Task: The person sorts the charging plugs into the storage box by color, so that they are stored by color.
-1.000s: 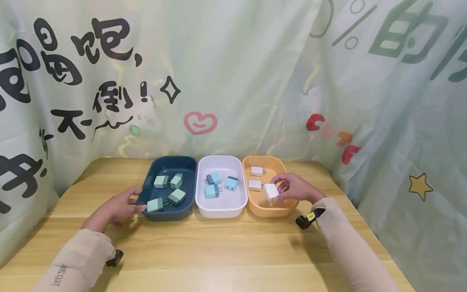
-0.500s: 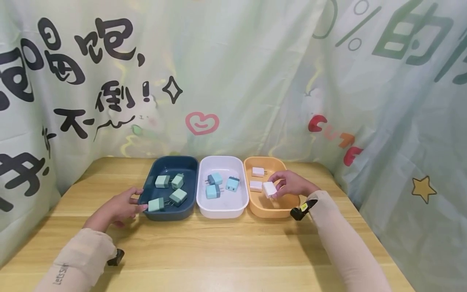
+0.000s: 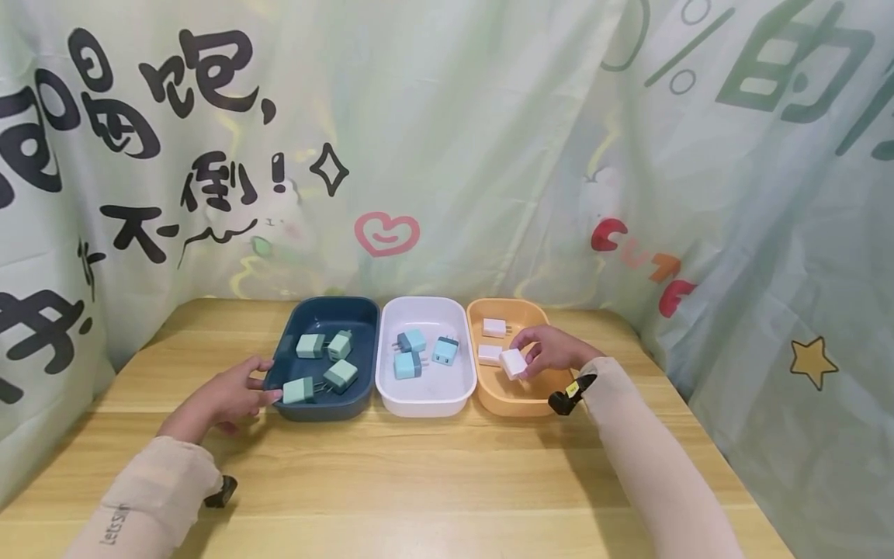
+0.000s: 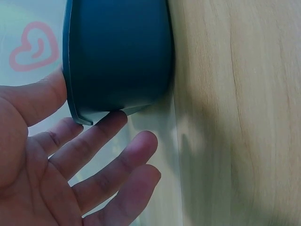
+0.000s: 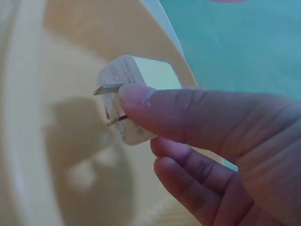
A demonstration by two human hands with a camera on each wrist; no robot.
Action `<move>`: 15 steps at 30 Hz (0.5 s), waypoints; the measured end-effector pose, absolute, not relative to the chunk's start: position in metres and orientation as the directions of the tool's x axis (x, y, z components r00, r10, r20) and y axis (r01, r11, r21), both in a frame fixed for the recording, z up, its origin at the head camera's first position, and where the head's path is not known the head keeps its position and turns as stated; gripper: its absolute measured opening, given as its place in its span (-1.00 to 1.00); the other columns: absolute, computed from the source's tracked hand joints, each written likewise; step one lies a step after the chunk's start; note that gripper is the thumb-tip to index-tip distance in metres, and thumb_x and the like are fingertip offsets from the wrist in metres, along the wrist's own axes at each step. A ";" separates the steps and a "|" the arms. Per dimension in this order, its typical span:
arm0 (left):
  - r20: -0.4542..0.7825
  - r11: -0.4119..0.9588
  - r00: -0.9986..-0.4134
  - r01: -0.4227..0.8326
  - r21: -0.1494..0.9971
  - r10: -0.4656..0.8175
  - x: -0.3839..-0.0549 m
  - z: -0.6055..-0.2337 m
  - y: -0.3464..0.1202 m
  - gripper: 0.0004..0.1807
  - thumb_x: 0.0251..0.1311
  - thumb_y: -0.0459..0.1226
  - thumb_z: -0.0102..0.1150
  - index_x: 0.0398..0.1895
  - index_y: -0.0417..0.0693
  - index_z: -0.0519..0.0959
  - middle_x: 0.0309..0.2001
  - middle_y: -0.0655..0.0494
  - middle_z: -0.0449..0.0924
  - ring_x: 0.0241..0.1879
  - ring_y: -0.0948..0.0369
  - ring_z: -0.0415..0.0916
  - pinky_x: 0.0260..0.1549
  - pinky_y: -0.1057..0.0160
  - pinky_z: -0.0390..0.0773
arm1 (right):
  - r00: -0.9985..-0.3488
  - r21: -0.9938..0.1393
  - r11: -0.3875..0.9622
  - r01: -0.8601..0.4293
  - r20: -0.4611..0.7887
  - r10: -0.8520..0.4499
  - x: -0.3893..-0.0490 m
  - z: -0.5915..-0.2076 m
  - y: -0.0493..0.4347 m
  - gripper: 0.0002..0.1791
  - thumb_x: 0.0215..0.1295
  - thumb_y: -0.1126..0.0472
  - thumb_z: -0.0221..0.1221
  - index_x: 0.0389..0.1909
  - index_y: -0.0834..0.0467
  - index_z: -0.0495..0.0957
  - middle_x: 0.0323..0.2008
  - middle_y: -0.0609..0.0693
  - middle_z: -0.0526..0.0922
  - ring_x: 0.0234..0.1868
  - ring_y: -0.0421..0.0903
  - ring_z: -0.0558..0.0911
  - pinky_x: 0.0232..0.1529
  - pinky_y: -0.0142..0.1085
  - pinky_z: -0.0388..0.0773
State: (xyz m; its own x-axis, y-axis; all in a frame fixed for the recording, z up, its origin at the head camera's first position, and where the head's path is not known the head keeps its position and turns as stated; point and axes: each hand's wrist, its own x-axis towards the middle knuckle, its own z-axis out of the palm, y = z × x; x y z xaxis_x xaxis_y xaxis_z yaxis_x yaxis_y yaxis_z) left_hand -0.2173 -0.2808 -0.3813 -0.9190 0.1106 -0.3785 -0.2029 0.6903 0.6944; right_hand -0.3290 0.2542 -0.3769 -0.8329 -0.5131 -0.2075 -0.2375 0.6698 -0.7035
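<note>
My right hand [image 3: 552, 349] pinches a white wall charger [image 3: 513, 363] between thumb and fingers, over the orange bin [image 3: 520, 405]. Its two metal prongs [image 5: 109, 89] point away from the thumb in the right wrist view. Two pale pink chargers [image 3: 494, 328] lie in the same bin. My left hand [image 3: 230, 394] is at the left side of the navy bin [image 3: 324, 411], its thumb and fingertips at the rim and its other fingers fairly straight. Several pale green chargers [image 3: 340, 376] lie inside that bin.
Between the other two stands a white bin [image 3: 426, 407] holding three light blue chargers [image 3: 445, 351]. The bins form a row at the back of the wooden table [image 3: 433, 481]. A printed curtain [image 3: 475, 155] hangs behind and at both sides.
My right hand has moved slightly left and tilted the white charger, keeping its pinch. The left hand stays at the navy bin's rim.
</note>
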 end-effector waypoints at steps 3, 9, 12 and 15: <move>-0.374 0.685 -0.920 -0.198 0.701 0.117 -0.216 -0.381 -0.281 -0.21 0.30 -0.10 0.21 0.40 -0.21 0.02 0.31 -0.52 0.14 -0.10 -0.12 0.51 -0.43 -0.05 0.60 | -0.823 -0.702 0.670 -0.241 -0.219 -0.525 -0.331 -0.376 0.253 -0.55 -0.08 0.38 0.49 -0.11 0.23 0.57 -0.14 0.08 0.58 -0.26 0.00 0.55 -0.21 -0.23 0.54; -0.380 0.685 -0.918 -0.206 0.699 0.111 -0.216 -0.382 -0.281 -0.22 0.31 -0.10 0.20 0.40 -0.20 0.02 0.31 -0.52 0.14 -0.07 -0.16 0.51 -0.43 -0.06 0.60 | -0.810 -0.711 0.662 -0.236 -0.232 -0.538 -0.332 -0.376 0.252 -0.56 -0.07 0.41 0.47 -0.11 0.23 0.57 -0.13 0.06 0.59 -0.24 -0.01 0.55 -0.18 -0.22 0.53; -0.381 0.692 -0.919 -0.208 0.692 0.104 -0.217 -0.382 -0.281 -0.22 0.31 -0.10 0.19 0.41 -0.20 0.02 0.31 -0.51 0.15 -0.07 -0.16 0.51 -0.43 -0.05 0.60 | -0.812 -0.721 0.659 -0.213 -0.244 -0.530 -0.332 -0.376 0.251 -0.55 -0.08 0.43 0.47 -0.11 0.23 0.58 -0.13 0.07 0.59 -0.24 0.01 0.55 -0.18 -0.22 0.53; -0.380 0.696 -0.919 -0.207 0.687 0.102 -0.218 -0.381 -0.281 -0.22 0.31 -0.10 0.20 0.41 -0.19 0.02 0.31 -0.51 0.15 -0.07 -0.16 0.51 -0.43 -0.05 0.60 | -0.809 -0.728 0.655 -0.203 -0.251 -0.531 -0.332 -0.375 0.251 -0.54 -0.09 0.45 0.46 -0.09 0.25 0.57 -0.12 0.07 0.59 -0.24 0.02 0.55 -0.18 -0.22 0.53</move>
